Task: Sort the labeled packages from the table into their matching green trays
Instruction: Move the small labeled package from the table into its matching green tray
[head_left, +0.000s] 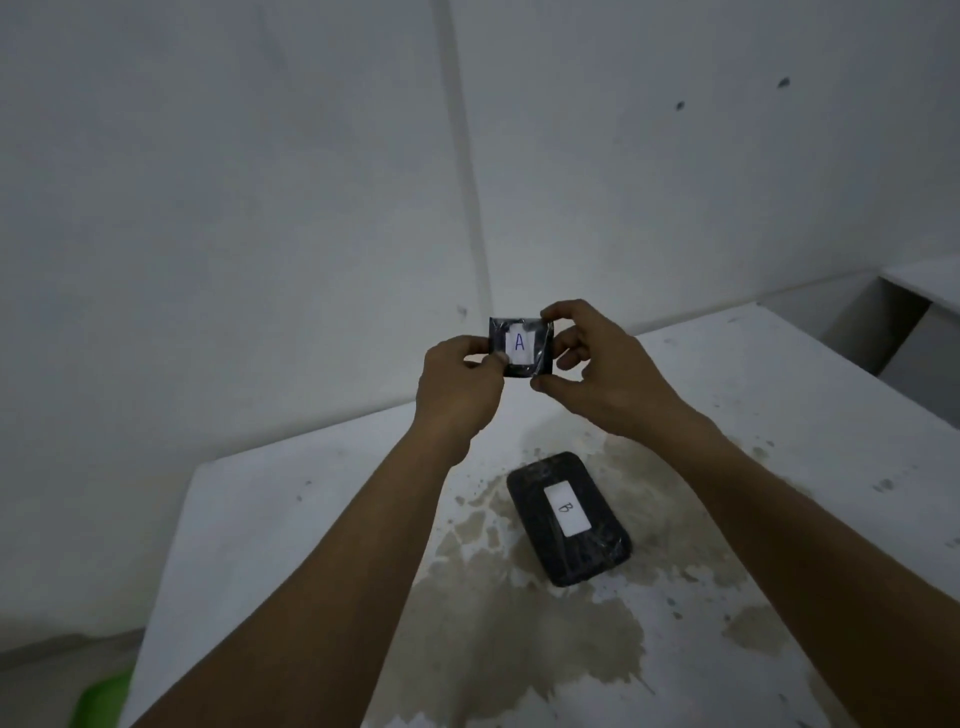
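both hands (457, 384) (602, 374) grip small black plastic-wrapped package labelled A (521, 345) above bench (779, 389) | larger black package labelled B (569, 517) lies near

A small black plastic-wrapped package with a white label marked "A" (521, 346) is held upright in the air, label facing the wearer. A larger, rounded black wrapped package with a white label marked "B" (569, 518) lies flat on the stained white table (779, 395). A bright green tray edge (101, 699) shows below the table's left corner.
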